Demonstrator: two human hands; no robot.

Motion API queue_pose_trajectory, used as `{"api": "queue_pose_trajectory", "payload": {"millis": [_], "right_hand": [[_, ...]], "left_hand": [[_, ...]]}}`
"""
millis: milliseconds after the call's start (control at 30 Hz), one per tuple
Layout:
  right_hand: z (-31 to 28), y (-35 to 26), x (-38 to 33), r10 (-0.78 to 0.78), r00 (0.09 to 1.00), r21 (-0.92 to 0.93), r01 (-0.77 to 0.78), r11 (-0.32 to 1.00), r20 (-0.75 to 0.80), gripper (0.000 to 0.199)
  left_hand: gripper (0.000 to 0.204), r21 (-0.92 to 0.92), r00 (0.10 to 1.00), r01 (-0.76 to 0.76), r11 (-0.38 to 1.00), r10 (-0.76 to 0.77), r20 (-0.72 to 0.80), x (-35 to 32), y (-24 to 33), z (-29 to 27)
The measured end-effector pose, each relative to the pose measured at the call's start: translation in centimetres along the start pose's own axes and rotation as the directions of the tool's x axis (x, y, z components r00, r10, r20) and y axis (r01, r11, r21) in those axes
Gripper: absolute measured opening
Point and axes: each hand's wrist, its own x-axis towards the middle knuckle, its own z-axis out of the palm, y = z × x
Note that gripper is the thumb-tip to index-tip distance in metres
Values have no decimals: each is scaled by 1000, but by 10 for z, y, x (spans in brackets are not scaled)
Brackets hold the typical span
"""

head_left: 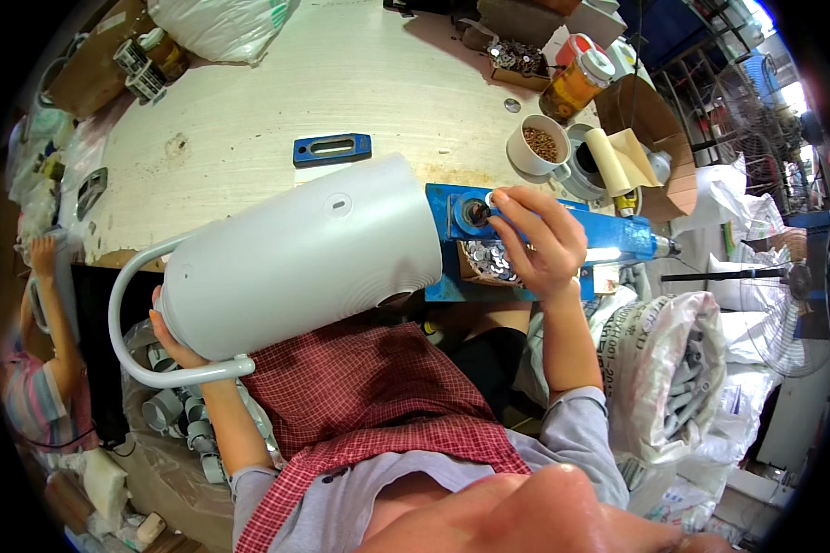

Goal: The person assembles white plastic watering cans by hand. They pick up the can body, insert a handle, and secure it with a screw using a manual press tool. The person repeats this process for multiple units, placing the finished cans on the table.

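Co-worker: at the far left edge, a person in a striped top is seen, one arm point(53, 304) raised beside the bench.
Left hand point(171, 346): it is pressed against the underside of a large pale grey plastic cylindrical housing point(295, 253), near the housing's rear end; whether the fingers are closed around anything cannot be told, as most of the hand is hidden behind the housing.
Housing position: it is held tilted across the lap, above a red checked apron point(369, 396), with its open end pointed at the blue machine and its curved grey tubular handle point(148, 350) looped at the lower left.
Bench: a pale wooden tabletop point(277, 83) is seen behind the housing, with a flat blue metal plate with a slot point(332, 147) lying on it.
Blue metal press fixture point(526, 240): it is mounted at the bench edge, just beside the housing's open end.
Right hand point(539, 244): its fingers are pinched together on a small round silver washer point(491, 198), held at the fixture's round socket.
Tray of small silver discs point(489, 260): it is placed under the right hand.
White cup of brown pellets point(539, 146): it stands behind the fixture.
White woven sack of grey parts point(669, 369): it is set at the lower right.
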Motion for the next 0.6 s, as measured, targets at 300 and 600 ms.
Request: {"api": "queue_pose_trajectory", "payload": {"millis": [300,600], "right_hand": [[7,-9,4,387,922,233,-379,896,13,18],[-16,-15,-25,504,862,480,-466,743,57,35]], "left_hand": [[55,-64,999,-33,997,30,-38,7,1,19],[56,25,998,-45,999,46,-31,15,-13,64]]}}
